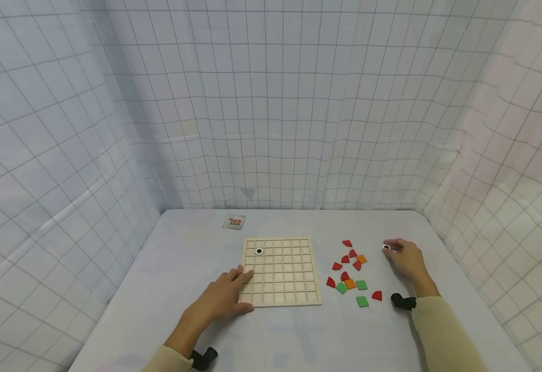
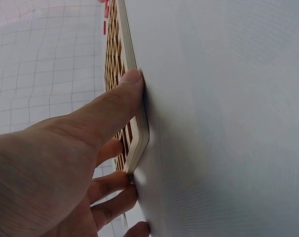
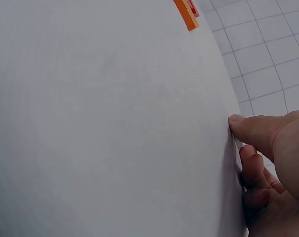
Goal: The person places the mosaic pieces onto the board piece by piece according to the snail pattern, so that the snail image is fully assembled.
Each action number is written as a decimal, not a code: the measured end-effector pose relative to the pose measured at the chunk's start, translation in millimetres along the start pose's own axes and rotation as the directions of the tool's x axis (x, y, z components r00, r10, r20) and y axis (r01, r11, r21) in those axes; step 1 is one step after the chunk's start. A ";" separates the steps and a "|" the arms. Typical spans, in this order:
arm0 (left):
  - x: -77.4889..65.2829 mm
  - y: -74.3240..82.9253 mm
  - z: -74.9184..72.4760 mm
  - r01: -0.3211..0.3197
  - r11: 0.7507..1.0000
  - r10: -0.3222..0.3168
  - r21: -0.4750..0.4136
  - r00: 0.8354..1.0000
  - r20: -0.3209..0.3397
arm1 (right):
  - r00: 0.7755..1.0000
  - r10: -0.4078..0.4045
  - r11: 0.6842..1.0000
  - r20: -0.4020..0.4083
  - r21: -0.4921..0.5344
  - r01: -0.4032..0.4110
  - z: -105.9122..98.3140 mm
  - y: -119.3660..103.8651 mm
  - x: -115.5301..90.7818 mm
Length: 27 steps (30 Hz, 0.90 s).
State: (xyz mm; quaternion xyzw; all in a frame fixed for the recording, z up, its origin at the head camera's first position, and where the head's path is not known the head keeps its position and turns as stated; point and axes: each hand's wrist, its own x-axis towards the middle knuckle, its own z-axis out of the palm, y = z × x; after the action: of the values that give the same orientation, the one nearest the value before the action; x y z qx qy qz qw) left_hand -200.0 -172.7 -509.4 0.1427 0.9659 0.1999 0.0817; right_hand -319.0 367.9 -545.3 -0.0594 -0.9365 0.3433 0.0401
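My left hand [image 1: 226,296] rests at the front left corner of a pale wooden grid board [image 1: 316,279]. Its thumb touches the board's front edge and its index finger lies over the left rim; in the left wrist view, other fingers [image 2: 112,190] bend beside the board's corner. On the board, in the upper left, sits a white tile with a black ring [image 1: 259,251]. Far to the right, my right hand [image 1: 407,259] pinches a similar white-and-black tile [image 1: 386,247] between thumb and fingers, at the tabletop. In the right wrist view that tile is mostly hidden by the fingers.
Between board and right hand lie several red quarter-circle pieces [image 1: 376,295], orange squares [image 1: 350,284] and green squares [image 1: 361,301]. A small printed packet [image 1: 234,222] lies behind the board, to the left. Grid-patterned cloth walls [image 1: 261,103] enclose the white table [image 1: 177,258].
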 end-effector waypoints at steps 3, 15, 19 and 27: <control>0.8 -0.5 -0.1 -0.002 1.000 0.002 -0.004 1.000 -0.004 | 1.000 -0.012 1.000 -0.010 -0.004 0.012 -1.7 -1.2 0.1; -1.1 3.6 -5.3 -0.027 1.000 0.027 0.009 1.000 -0.012 | 1.000 -0.024 1.000 -0.007 0.010 0.024 -6.4 -6.3 -2.0; 0.3 2.5 -3.4 -0.029 1.000 0.029 0.010 1.000 -0.009 | 1.000 -0.026 0.999 0.004 0.022 0.026 -6.1 -4.5 -4.3; 1.8 -1.7 -0.7 -0.015 1.000 0.015 0.004 1.000 -0.001 | 0.998 -0.053 0.998 0.041 0.042 0.051 1.7 -8.2 -7.9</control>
State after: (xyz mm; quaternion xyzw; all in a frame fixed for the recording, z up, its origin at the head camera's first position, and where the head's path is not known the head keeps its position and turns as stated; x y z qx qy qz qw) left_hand -202.3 -173.9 -509.6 0.1501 0.9652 0.1987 0.0794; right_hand -312.0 359.5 -541.6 -0.0270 -0.9312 0.3623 0.0305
